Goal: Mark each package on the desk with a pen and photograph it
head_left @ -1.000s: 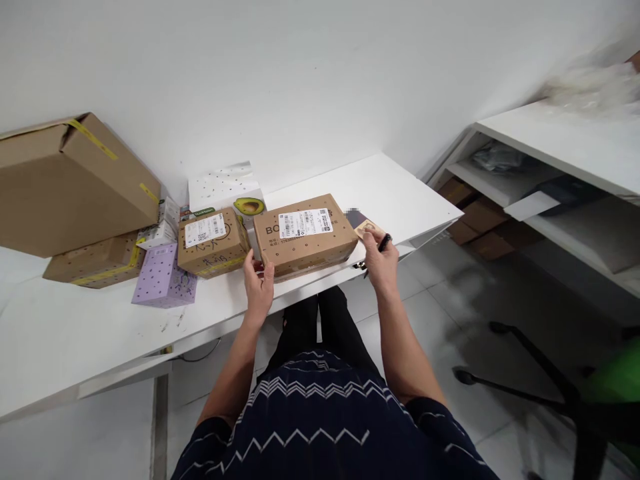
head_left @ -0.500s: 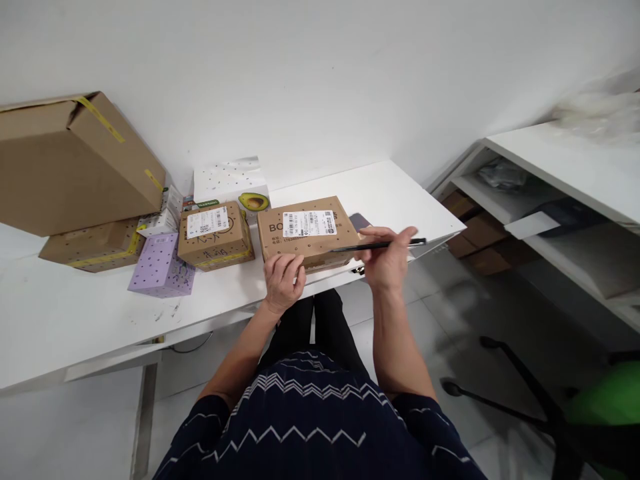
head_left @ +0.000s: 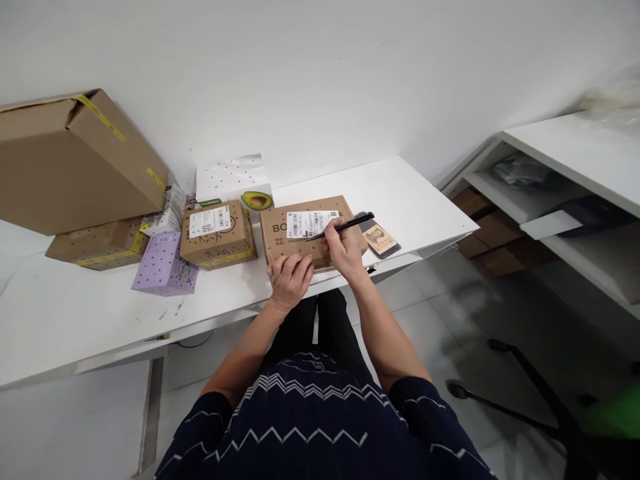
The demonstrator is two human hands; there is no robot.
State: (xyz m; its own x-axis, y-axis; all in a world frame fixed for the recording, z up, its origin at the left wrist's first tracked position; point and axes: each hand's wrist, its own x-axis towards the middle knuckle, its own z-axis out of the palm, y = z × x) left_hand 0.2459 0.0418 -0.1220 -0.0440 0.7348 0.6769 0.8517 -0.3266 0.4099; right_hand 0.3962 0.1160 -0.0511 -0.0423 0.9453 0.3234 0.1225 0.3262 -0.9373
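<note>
In front of me a brown cardboard box [head_left: 277,217] lies on the white table, a white shipping label [head_left: 305,225] on its top. My left hand [head_left: 291,280] grips the box's near edge, its fingers curled over the top. In my right hand [head_left: 343,250] a black pen [head_left: 356,221] is held between thumb and fingers, slanting down to the left. Its tip is at the lower edge of the label; whether it touches cannot be made out. A phone with a picture on its back [head_left: 381,239] lies just right of the box.
To the left stand a smaller labelled carton [head_left: 220,243], a purple box [head_left: 163,263], a white avocado box [head_left: 233,177] and a large carton [head_left: 85,167] atop another [head_left: 97,243]. A white shelf unit [head_left: 560,147] and a chair base [head_left: 530,387] are at the right.
My right hand has moved left with the pen, from beyond the box's right side to over its top. The phone now shows. My left hand stays on the near edge.
</note>
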